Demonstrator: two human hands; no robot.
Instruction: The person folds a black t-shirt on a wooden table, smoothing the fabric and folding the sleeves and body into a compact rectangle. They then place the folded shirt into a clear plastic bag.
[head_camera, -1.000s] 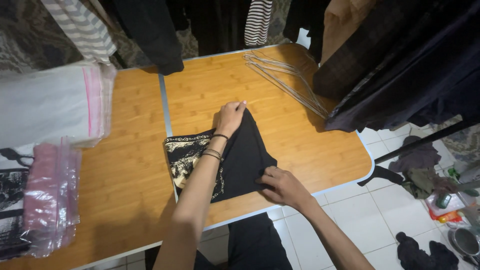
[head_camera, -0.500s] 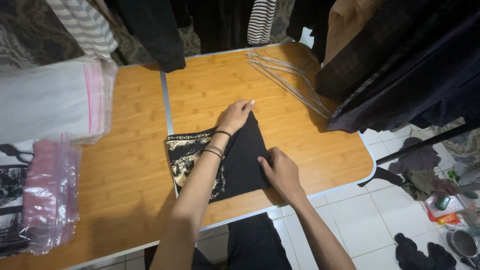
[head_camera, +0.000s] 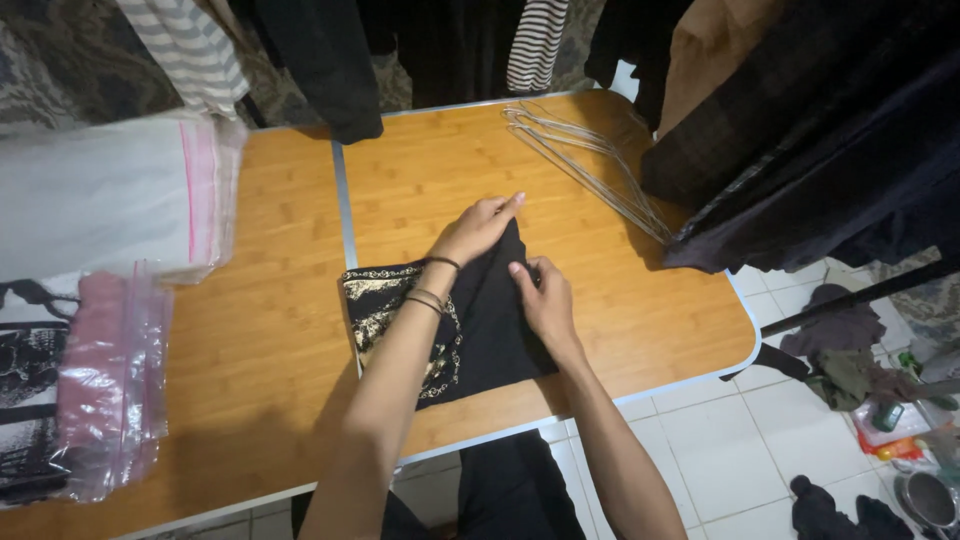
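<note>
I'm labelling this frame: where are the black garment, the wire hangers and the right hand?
black garment (head_camera: 490, 330), head view, plain black folded part.
wire hangers (head_camera: 585, 165), head view, middle of the wires.
right hand (head_camera: 545, 300), head view, back of hand.

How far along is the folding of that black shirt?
Mostly done, by the look of it: the black shirt lies in a compact fold on the wooden table, its gold print facing up. In hand: the left hand presses the far corner flat and the right hand rests on the right-hand fold. Left: it is not bagged; clear bags lie at the table's left, empty hangers beyond.
</note>
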